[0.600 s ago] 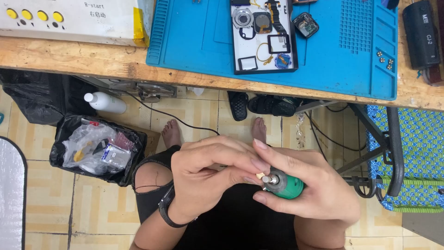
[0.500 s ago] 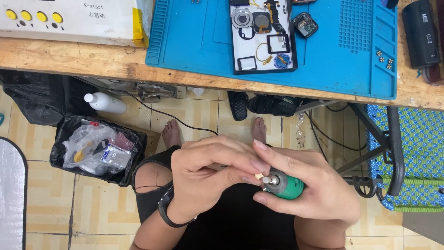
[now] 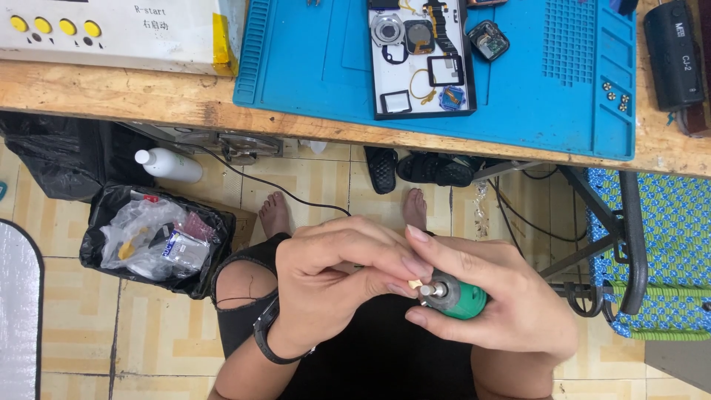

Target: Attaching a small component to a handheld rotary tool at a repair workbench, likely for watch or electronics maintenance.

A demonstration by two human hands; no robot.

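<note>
Both hands work low over the lap, well clear of the wooden bench [image 3: 111, 96] edge above. The right hand [image 3: 503, 311] grips a small green cylindrical tool [image 3: 461, 300]; the left hand [image 3: 333, 289] has its fingers [image 3: 400, 263] pinched closed at the tool's metal tip. A black-lined waste bin [image 3: 159, 241] sits on the tiled floor [image 3: 81, 318] to the left, a blue woven chair [image 3: 666, 252] to the right.

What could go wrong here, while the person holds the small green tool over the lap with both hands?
1. The green tool is held over the lap, away from the wooden bench. If the small pale part at its tip, pinched by the left hand, slips, it may fall to the tiled floor and be hard to find.
2. The right hand cradles the tool loosely near the knees; a slip could drop it.
3. The bare feet lie below, near a cable.
</note>
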